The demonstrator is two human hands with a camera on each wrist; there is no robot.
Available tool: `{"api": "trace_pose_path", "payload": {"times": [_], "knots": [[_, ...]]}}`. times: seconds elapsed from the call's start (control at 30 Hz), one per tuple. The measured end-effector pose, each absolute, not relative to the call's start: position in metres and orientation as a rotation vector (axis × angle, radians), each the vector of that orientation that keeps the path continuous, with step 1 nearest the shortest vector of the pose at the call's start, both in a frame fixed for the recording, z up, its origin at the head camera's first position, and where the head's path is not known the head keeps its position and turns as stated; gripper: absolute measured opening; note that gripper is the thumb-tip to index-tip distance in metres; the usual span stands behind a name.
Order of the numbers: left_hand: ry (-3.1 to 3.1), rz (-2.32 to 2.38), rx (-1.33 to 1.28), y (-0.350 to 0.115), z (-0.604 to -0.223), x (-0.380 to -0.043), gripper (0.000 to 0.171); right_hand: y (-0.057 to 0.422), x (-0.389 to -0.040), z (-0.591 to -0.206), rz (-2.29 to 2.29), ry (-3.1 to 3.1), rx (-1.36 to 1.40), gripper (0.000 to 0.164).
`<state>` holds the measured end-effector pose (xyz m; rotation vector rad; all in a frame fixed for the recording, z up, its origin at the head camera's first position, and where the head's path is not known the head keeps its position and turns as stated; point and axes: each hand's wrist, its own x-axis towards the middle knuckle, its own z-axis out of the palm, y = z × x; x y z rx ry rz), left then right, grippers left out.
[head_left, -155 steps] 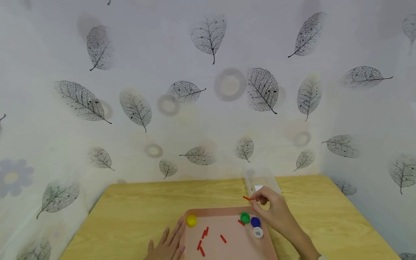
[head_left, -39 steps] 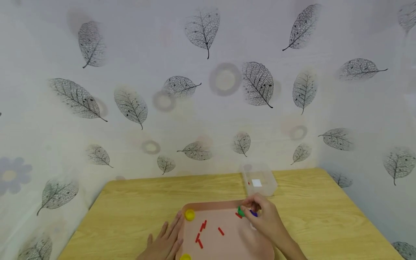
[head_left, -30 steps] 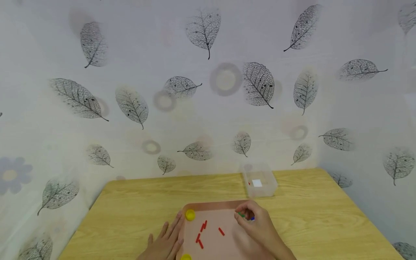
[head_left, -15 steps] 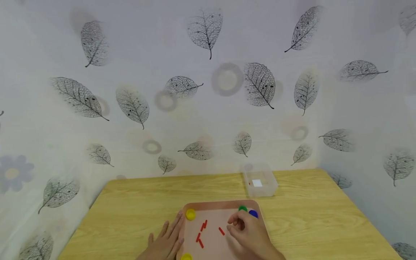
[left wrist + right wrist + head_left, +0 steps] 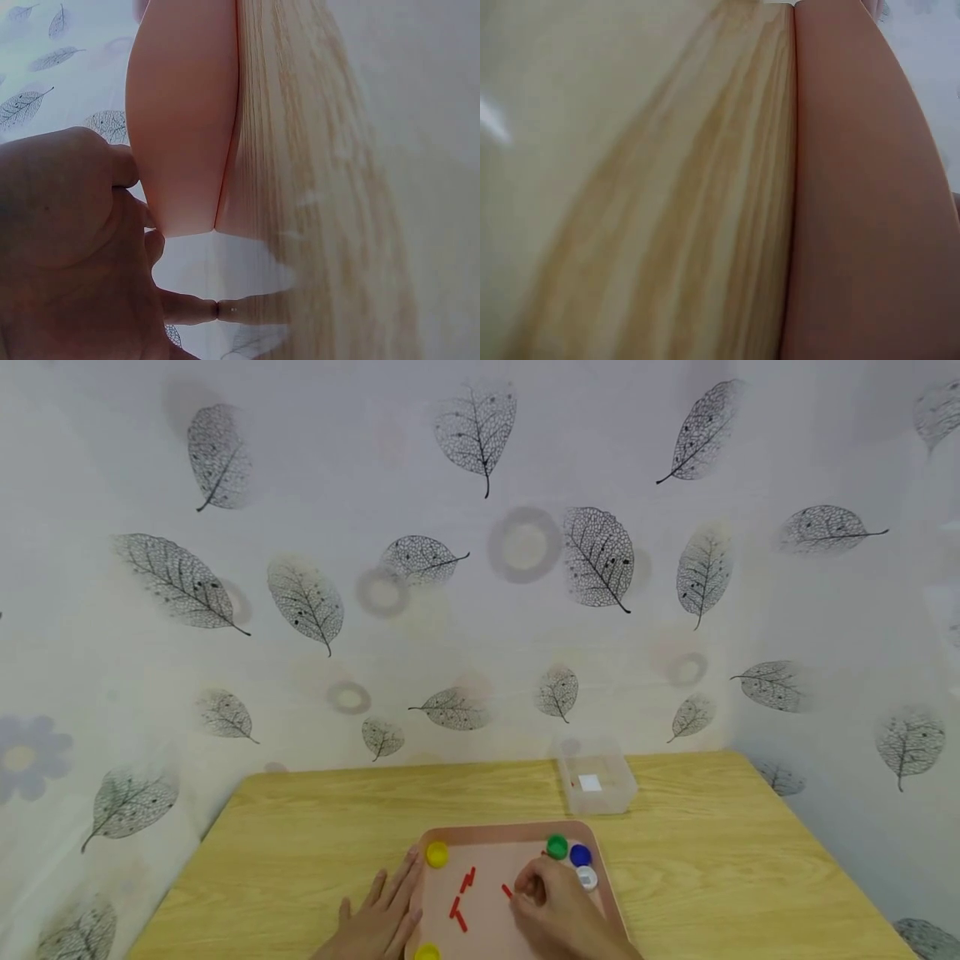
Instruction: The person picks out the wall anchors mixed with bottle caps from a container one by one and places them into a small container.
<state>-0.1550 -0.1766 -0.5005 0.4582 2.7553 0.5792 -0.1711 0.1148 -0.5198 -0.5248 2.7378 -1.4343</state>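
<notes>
A pink tray [image 5: 487, 835] lies on the table with several small red sticks in it. My left hand [image 5: 375, 914] rests with straight, spread fingers against the tray's left side; the left wrist view shows this hand [image 5: 75, 240] beside the tray wall [image 5: 184, 120]. My right hand [image 5: 558, 906] is over the tray with fingers curled, thumb and fingertips pinching the near end of a single red stick [image 5: 506, 889], which they partly cover. Another pair of red sticks [image 5: 467, 881] and two more sticks [image 5: 458, 914] lie further left. The right wrist view shows mainly the tray's outer wall [image 5: 870, 187].
Round caps stand in the tray: green [image 5: 557, 847], blue [image 5: 581, 855] and white [image 5: 587, 878] at the far right, yellow [image 5: 437, 855] at the far left corner, another yellow cap [image 5: 427, 952] nearer. A clear plastic box [image 5: 611, 797] stands behind on the wooden table [image 5: 315, 827].
My right hand held a red stick near the clear box, then moved over the green cap and on down-left to the single stick. A second yellow cap has come into view. The left hand stayed.
</notes>
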Motion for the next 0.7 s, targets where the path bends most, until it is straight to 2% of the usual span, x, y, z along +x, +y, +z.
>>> {"api": "trace_pose_path", "payload": {"times": [0.37, 0.7], "knots": [[2.779, 0.635, 0.490, -0.1792, -0.5026, -0.1554, 0.063, 0.1068, -0.1699, -0.5174, -1.323, 2.773, -0.508, 0.009], [2.754, 0.534, 0.477, -0.1779, -0.4999, -0.1535, 0.068, 0.1095, -0.1694, -0.5167, -1.292, 2.733, -0.472, 0.008]]}}
